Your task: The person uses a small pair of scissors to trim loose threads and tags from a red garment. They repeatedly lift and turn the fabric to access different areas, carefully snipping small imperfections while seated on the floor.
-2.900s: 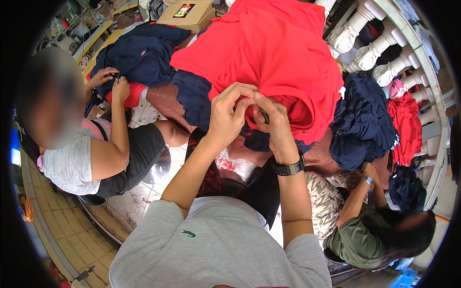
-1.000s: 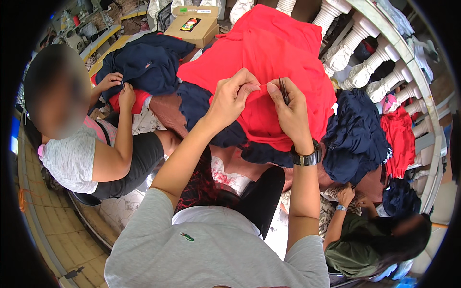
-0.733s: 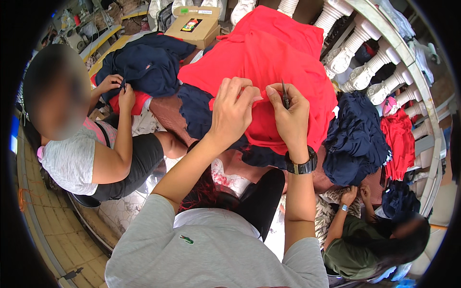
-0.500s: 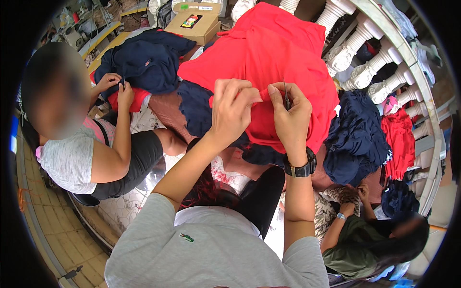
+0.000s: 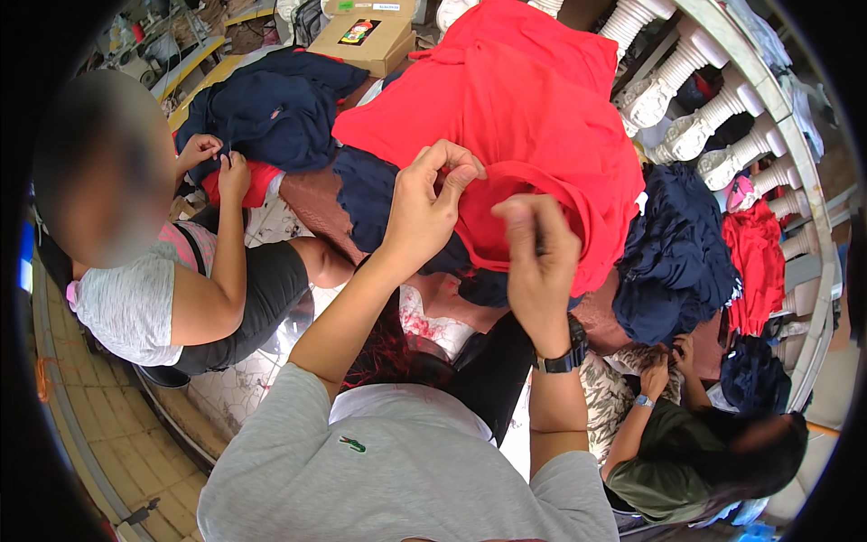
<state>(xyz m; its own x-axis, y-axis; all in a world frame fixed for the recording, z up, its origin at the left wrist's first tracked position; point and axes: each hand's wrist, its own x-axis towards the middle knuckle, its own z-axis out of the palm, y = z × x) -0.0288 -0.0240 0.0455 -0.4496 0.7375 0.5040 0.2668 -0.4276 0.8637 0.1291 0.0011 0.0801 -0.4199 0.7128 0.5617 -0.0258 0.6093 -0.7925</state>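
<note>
A large red garment (image 5: 533, 108) is heaped before me, with a round, hemmed opening turned toward me. My left hand (image 5: 424, 208) is closed in a pinch at the left of that opening, its fingertips at the red edge. Just in front of the opening is my right hand (image 5: 542, 266), thumb up and fingers curled. Motion smears its fingers, and I cannot see what lies inside them. Dark navy cloth (image 5: 366, 194) hangs below the red garment on the left.
A co-worker (image 5: 172, 298) at left handles navy cloth (image 5: 271, 108). Another co-worker (image 5: 668, 452) sits at lower right. A navy pile (image 5: 677, 244) and red cloth (image 5: 754, 262) lie to the right, beside white ribbed columns (image 5: 691, 59). A cardboard box (image 5: 366, 41) stands behind.
My right hand has moved down toward me, and the small dark-bladed snips it held upright no longer show. My left hand has shifted slightly left and up. The red garment's opening now shows wide.
</note>
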